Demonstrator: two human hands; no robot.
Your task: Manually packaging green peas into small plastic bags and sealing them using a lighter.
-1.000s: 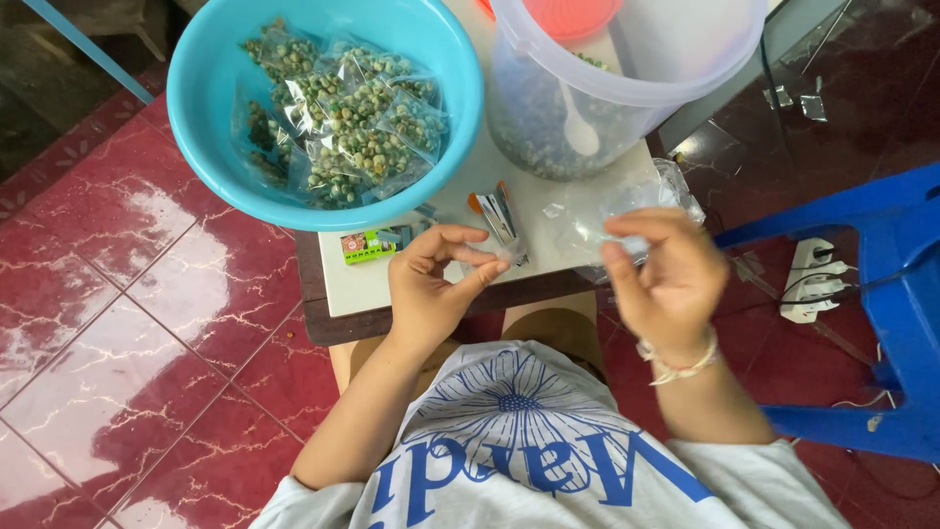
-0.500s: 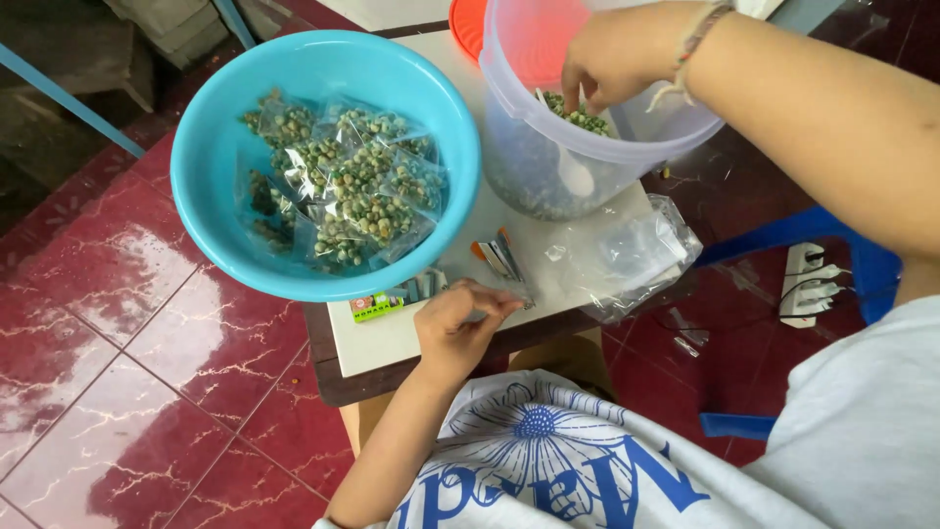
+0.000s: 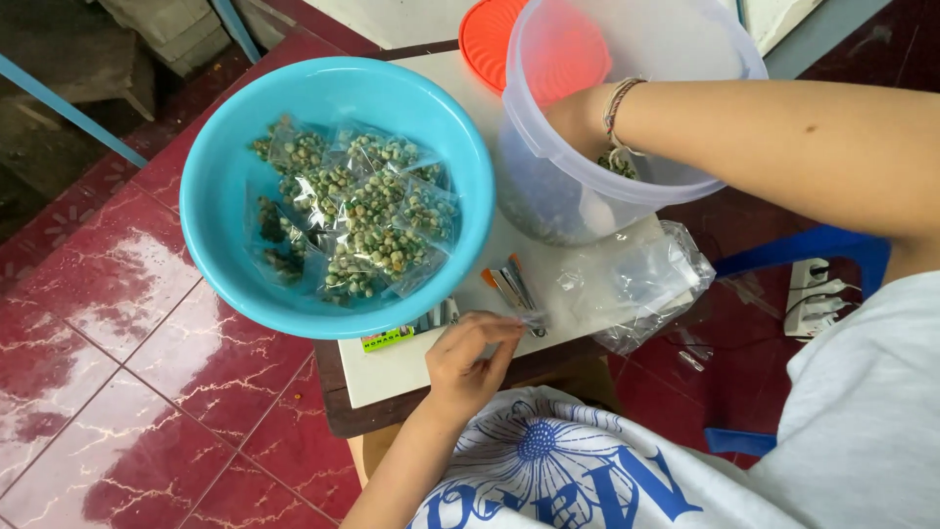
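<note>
Head view: filled clear pea packets (image 3: pixel 357 211) already in the turquoise plastic basin (image 3: pixel 220 196); my right hand (image 3: pixel 578 118) is inside the translucent plastic tub (image 3: pixel 685 49), grip hidden; my left hand (image 3: pixel 470 358) pinches a small empty clear bag (image 3: pixel 534 315).

Glossy blue plastic basin (image 3: pixel 220 211), translucent plastic tub (image 3: pixel 636 186), shiny marbled red floor tiles (image 3: pixel 117 372).

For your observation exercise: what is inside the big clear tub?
Inside the clear tub are green peas, and the right hand reaches down into them. Its fingers are blurred by the tub wall, so any grip is hidden.
</note>
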